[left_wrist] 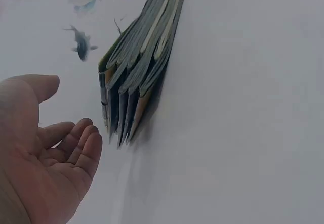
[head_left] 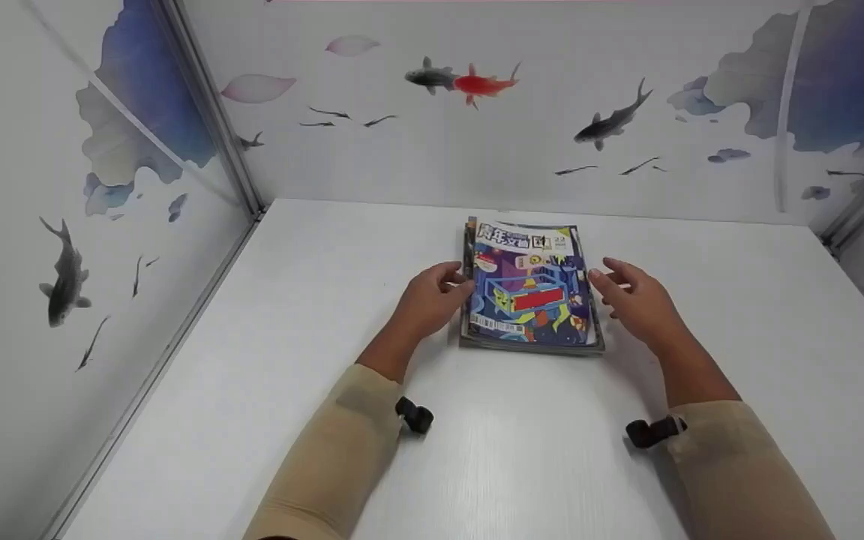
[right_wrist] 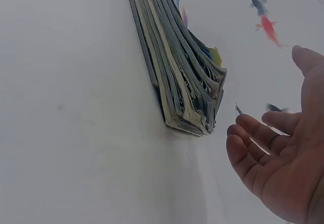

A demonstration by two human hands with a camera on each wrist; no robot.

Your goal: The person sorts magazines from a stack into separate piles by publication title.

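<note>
A stack of magazines (head_left: 529, 289) lies on the white table, its top cover purple and blue with a red block in the picture. In the left wrist view the folded spines of the magazines (left_wrist: 136, 77) show, several deep. The right wrist view shows their page edges (right_wrist: 174, 67), some of them curled. My left hand (head_left: 436, 300) is beside the stack's left edge, fingers loosely bent, holding nothing. On the other side my right hand (head_left: 638, 304) stands just off the right edge, thumb apart from the bent fingers, with nothing in it.
White table surface (head_left: 312, 300) surrounds the stack. Behind it rises a white wall (head_left: 477, 165) painted with fish and leaves, and another panel (head_left: 12, 375) stands at the left. A small black device (head_left: 415, 416) is strapped at the left cuff, and a similar device (head_left: 653, 433) at the right.
</note>
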